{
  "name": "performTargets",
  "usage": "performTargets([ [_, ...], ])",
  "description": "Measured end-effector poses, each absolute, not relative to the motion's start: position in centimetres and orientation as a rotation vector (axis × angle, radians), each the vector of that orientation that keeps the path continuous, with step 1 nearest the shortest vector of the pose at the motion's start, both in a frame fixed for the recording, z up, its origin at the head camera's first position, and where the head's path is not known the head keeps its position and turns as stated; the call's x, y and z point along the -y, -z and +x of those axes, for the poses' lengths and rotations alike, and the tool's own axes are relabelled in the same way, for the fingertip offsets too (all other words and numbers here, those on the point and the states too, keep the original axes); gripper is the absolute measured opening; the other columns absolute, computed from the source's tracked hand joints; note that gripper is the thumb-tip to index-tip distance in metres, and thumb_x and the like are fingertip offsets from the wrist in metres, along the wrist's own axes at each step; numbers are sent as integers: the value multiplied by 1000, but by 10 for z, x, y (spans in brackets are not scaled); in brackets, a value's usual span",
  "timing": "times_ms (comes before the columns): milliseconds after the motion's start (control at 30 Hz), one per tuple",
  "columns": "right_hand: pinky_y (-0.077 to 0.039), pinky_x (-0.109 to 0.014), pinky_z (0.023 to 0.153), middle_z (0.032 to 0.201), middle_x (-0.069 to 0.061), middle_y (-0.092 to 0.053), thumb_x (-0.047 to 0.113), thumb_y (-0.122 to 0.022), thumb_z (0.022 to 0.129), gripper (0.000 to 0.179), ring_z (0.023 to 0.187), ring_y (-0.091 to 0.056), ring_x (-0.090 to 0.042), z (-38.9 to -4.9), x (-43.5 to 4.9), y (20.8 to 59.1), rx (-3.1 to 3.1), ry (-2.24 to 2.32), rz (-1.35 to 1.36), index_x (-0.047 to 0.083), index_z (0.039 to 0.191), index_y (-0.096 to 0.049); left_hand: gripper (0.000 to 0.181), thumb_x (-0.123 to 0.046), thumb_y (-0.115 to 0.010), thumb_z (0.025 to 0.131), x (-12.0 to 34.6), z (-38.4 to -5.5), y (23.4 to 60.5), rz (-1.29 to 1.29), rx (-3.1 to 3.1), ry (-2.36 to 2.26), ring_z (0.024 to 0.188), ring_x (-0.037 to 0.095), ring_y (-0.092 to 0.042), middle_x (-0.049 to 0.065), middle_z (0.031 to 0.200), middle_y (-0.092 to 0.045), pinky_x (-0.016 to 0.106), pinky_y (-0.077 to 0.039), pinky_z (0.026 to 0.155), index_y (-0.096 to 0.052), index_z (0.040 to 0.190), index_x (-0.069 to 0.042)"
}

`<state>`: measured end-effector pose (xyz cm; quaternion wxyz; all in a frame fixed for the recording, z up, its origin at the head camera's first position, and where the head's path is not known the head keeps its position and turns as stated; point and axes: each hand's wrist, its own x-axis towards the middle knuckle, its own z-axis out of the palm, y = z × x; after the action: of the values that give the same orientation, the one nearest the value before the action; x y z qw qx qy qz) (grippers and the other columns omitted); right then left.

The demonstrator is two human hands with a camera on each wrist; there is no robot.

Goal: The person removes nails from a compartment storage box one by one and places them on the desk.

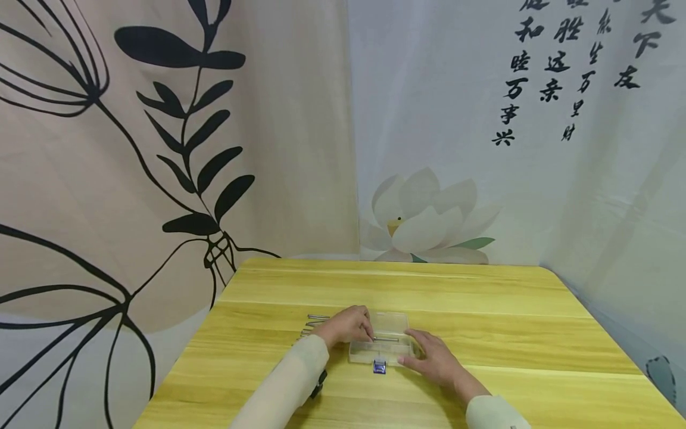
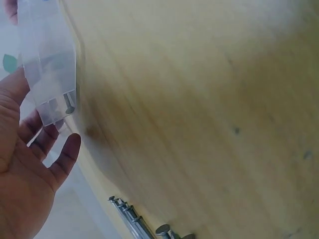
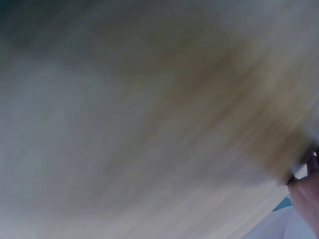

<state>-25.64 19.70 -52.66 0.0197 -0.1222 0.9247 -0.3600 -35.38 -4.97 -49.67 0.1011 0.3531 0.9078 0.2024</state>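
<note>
A clear plastic box (image 1: 360, 356) with a blue clasp (image 1: 379, 366) stands on the table, its lid (image 1: 390, 320) laid back. My left hand (image 1: 345, 326) is over the box's left side and pinches one end of a nail (image 1: 387, 339), which points right. In the left wrist view, the box wall hides some fingertips, and a nail head (image 2: 70, 110) shows through the plastic. My right hand (image 1: 435, 359) grips the box's right side, thumb in front and fingers behind. Only part of that hand (image 3: 305, 196) shows in the right wrist view, which is blurred.
Several loose metal nails (image 1: 317, 317) lie left of the box, partly behind the left hand. The left wrist view shows their flat heads (image 2: 162, 229) close up. A printed curtain (image 1: 300, 149) hangs behind the wooden table (image 1: 482, 298).
</note>
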Motion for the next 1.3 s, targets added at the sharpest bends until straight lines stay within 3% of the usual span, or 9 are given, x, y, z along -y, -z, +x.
performTargets([
  [533,-29,-66,104,146,-21,-45,46,-73,88,72,134,-36,-50,-255,-196,526,-2864,1131,-357,10,145,-49,8,-25,-79,85,48,-351,494,1116,-2729,-512,85,4,-49,-12,94,-54,21,-45,79,-81,84,-18],
  [867,-30,-67,104,146,-22,-46,46,-73,88,71,133,-37,-50,-255,-196,528,-2868,1140,-368,10,145,-49,7,-27,-76,89,48,-348,493,1144,-2770,-400,93,5,-51,-12,100,-57,24,-46,84,-80,85,-23],
  [1167,-31,-66,104,145,-21,-47,46,-73,88,71,133,-38,-49,-255,-197,527,-2869,1130,-368,11,145,-50,6,-18,-77,88,53,-349,487,1205,-2693,-591,82,3,-53,-9,90,-59,23,-48,78,-79,86,-13],
  [1300,-30,-66,105,145,-21,-47,46,-73,88,71,133,-38,-49,-255,-197,526,-2874,1132,-375,10,144,-50,7,-17,-75,91,58,-356,483,1125,-2678,-730,83,3,-56,-12,89,-61,24,-49,79,-79,85,-16],
])
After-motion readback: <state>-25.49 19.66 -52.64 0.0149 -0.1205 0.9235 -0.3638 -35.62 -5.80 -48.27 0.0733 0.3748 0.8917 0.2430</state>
